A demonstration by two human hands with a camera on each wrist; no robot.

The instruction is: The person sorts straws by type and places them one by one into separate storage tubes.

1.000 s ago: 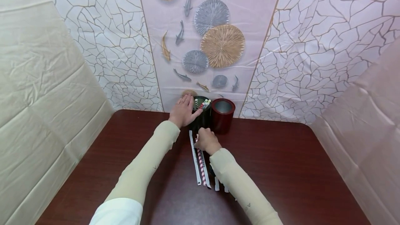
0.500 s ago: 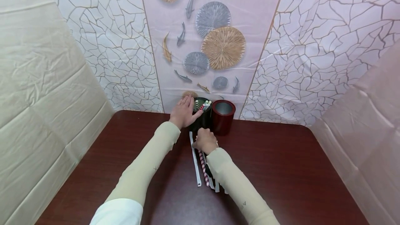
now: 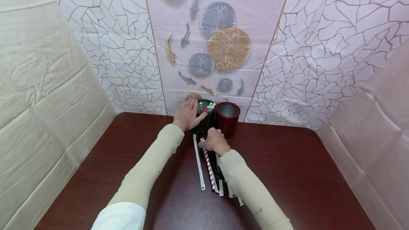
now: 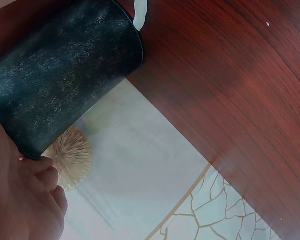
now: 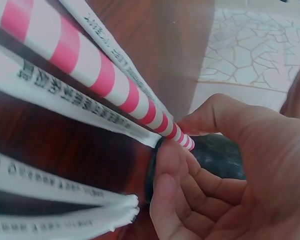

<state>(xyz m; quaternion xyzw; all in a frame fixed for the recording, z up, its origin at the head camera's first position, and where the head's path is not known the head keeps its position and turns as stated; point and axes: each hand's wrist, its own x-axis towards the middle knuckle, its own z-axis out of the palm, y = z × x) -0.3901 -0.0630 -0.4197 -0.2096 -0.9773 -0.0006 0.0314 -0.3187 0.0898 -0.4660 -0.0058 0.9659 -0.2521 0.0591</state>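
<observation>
Pink-and-white striped straw (image 5: pixel 131 101) was in the right hand (image 3: pixel 215 141): pinched between thumb and fingers, far tip poking just past them, the rest running back toward the person. Couldn't tell whether its near end was off the table (image 3: pixel 278 173).

Right around the pinch: a paper-wrapped straw (image 5: pixel 70 102) ran close along the striped one, end right by the fingertips. Another wrapped straw (image 3: pixel 198 162) lay apart, left of the grip. More wrapped straws (image 5: pixel 55 182) lay right of it, partly under the right sleeve (image 3: pixel 252 187).

Just beyond the grip: black canister (image 4: pixel 65 70), upright, several straws inside, including a black-and-white striped one (image 3: pixel 201 107). Left hand (image 3: pixel 187 114) was against its left side, fingers straight, thumb by the rim; a brace, I'd say, not a grasp. Red canister (image 3: pixel 230 123) stood upright beside the black one, beyond and right of the pinch. Backdrop sheet (image 3: pixel 255 17) with fish and round medallions behind both.

Risks as I read them:
- End-only pinch, long straw: tail could swing and knock the wrapped ones.
- Neighbouring wrapper so close it could get dragged along.
- Low right sleeve could sweep the straws beneath it.
- Squeeze too hard, tip could crush.
- Knuckles near the black canister's base could nudge it if the left hand let off.
</observation>
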